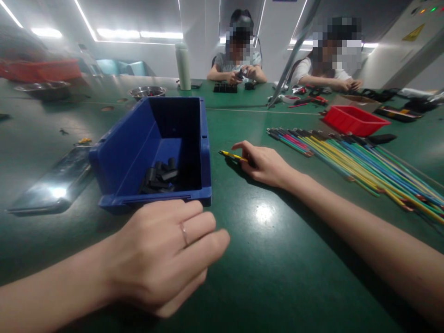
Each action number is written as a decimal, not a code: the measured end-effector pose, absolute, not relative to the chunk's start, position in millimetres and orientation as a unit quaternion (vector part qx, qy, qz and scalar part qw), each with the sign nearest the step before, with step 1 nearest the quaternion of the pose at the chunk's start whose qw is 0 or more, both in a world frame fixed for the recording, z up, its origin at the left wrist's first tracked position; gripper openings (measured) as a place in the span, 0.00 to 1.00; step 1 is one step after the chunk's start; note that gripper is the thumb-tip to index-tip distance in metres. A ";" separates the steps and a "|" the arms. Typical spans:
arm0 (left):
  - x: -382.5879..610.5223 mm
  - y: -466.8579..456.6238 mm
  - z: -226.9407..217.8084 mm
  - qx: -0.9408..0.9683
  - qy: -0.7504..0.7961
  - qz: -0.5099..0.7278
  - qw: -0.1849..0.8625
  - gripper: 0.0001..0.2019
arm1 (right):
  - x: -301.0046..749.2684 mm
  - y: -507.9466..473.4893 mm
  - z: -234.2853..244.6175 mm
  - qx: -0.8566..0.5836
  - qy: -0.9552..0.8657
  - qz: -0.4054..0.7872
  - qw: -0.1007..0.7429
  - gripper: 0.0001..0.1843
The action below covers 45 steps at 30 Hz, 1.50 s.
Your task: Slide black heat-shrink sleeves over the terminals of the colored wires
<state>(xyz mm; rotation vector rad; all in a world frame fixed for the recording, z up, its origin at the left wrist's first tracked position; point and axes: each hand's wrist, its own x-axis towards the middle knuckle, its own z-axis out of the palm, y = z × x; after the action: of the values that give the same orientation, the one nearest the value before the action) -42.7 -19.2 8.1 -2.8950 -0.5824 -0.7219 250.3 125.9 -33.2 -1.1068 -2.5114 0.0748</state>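
Note:
My left hand [169, 249] is closed just in front of the blue bin [152, 200], a ring on one finger. Its fingertips are turned down, and whatever they may hold is hidden. Several short black sleeves [163, 175] lie loose inside the bin. To the right of the bin, my right hand [263, 164] rests low over the green table with its fingers curled around a short yellow cable [234, 156]. The cable's dark tip with a metal end points left, toward the bin; its other end disappears in the hand.
A row of coloured cables [333, 150] lies at the right, below a red tray [357, 121]. At the left is a shiny clear-wrapped flat item [55, 180]. Behind the bin stand a metal bowl [147, 91] and a pale bottle [182, 67]. Two people work across the table.

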 end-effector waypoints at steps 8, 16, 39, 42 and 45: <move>-49.8 0.2 24.1 -0.868 -0.330 -0.252 0.273 0.09 | 250.0 124.5 -29.6 -0.392 -0.902 0.021 0.177 0.26; -54.7 11.7 11.7 -0.870 -0.432 -0.174 0.161 0.27 | 249.9 124.6 -29.0 -0.384 -0.906 0.023 0.177 0.27; -53.5 13.9 24.9 -0.831 -0.526 -0.175 0.044 0.24 | 250.8 125.2 -27.3 -0.415 -0.896 0.033 0.152 0.27; -53.0 10.3 27.7 -0.827 -0.509 -0.232 0.046 0.17 | 252.2 125.2 -27.9 -0.406 -0.899 0.039 0.156 0.23; -52.5 6.6 28.9 -0.834 -0.474 -0.270 0.076 0.13 | 253.0 125.0 -28.8 -0.395 -0.903 0.044 0.164 0.20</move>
<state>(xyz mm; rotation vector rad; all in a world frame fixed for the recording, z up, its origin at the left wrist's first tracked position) -52.5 6.6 28.9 -2.5018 -1.4219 -0.8107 253.0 125.0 -28.8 -1.1250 -2.5753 0.1255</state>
